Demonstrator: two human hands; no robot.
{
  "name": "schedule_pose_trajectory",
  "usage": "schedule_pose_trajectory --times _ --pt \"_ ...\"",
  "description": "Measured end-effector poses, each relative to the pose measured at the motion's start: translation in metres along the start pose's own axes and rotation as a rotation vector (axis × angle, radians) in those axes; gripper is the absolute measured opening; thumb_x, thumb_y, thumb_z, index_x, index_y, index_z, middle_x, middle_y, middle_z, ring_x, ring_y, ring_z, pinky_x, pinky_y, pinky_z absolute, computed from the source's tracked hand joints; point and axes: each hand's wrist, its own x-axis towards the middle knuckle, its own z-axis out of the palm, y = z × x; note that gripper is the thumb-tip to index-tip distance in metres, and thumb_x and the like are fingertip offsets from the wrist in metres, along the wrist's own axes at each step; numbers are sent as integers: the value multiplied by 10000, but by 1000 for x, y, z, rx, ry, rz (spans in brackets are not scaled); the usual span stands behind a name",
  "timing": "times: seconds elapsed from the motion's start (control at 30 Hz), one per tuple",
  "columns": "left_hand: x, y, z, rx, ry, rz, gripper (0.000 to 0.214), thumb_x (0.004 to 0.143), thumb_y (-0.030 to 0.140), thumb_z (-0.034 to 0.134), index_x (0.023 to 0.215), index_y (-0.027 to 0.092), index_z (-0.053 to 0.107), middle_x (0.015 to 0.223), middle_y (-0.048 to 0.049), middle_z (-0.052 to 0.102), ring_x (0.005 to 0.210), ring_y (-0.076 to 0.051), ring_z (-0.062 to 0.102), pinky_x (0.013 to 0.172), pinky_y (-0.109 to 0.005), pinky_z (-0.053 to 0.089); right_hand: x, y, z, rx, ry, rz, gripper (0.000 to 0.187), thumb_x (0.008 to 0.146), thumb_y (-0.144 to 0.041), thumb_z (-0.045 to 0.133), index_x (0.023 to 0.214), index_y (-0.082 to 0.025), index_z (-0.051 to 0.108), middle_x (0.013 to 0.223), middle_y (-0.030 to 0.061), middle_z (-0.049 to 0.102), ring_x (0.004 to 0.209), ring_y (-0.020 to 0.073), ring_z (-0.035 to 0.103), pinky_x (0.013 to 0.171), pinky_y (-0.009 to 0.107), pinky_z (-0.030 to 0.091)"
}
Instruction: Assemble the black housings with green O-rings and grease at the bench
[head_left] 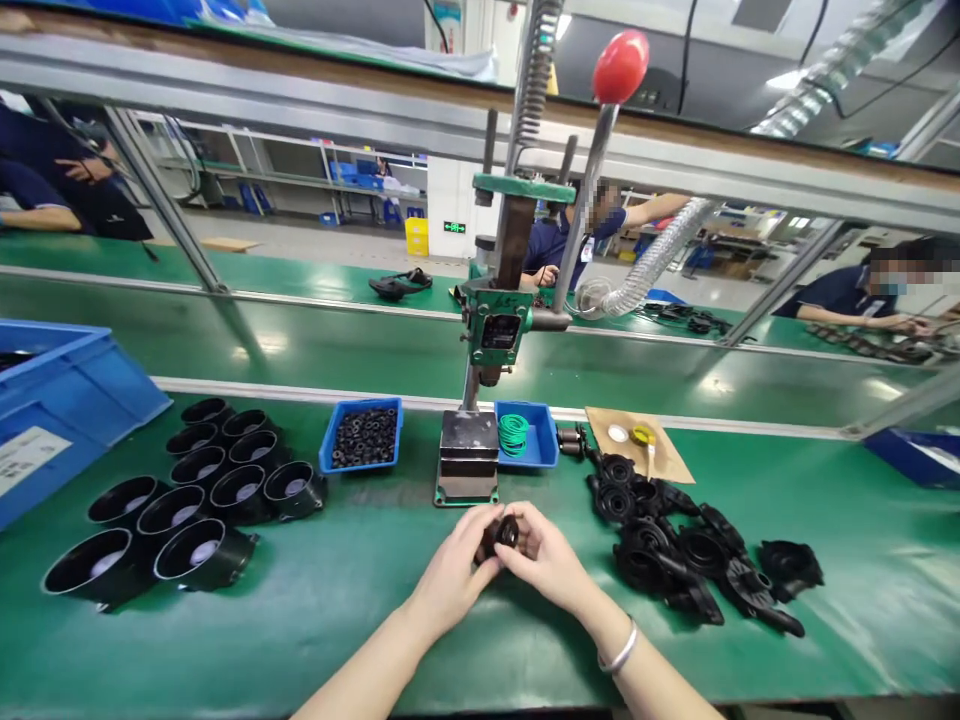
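Note:
Both my hands meet over the green work mat, just in front of the hand press. Between them is a small, dark, rounded part; my fingers cover much of it and its kind is unclear. My left hand curls round its left side, thumb across the front. From the other side, my right hand grips it with thumb and fingers. Behind stand a blue tray of small black rings and a blue tray with green O-rings. Black plastic housings lie to the right.
Several black cylindrical cups stand at left beside a large blue bin. The press lever with its red knob rises at centre. A brush lies on cardboard. Co-workers sit beyond the metal frame.

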Motion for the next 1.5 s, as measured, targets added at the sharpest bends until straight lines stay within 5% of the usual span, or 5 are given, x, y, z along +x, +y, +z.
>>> schedule_pose_trajectory --times 0.27,0.6,1.17,1.33,1.5 --pt "-9 13 -39 -72 24 -116 262 954 328 531 1189 241 608 1043 -45 642 651 -107 635 738 -290 578 -2 -23 3 80 34 -82 289 945 -307 570 1223 -282 497 1213 59 429 835 107 515 738 266 461" --pt "-23 22 -68 30 76 -104 283 899 293 614 1175 281 675 1019 -48 733 923 -201 693 850 -312 573 16 -32 24 15 -144 -126 320 812 -89 565 1079 -242 476 1077 34 443 900 137 532 774 265 488" --pt "3 5 -43 791 -245 -218 142 816 84 570 781 147 693 721 -110 694 674 -270 670 530 -315 456 16 21 47 -141 -38 -176 321 673 -22 579 896 -236 496 952 28 485 788 139 535 689 207 484" --pt "5 -3 -123 951 26 -371 353 960 251 425 716 163 665 676 -115 662 640 -222 631 581 -309 429 15 36 29 118 191 -51 304 755 -180 666 992 -242 486 1056 62 516 928 156 591 789 209 501" --pt "37 -18 -206 958 223 -429 194 948 230 479 999 166 655 965 -107 713 895 -241 662 839 -366 480 21 45 31 285 1 62 285 790 -260 697 956 -249 466 972 24 521 783 125 591 690 207 490"
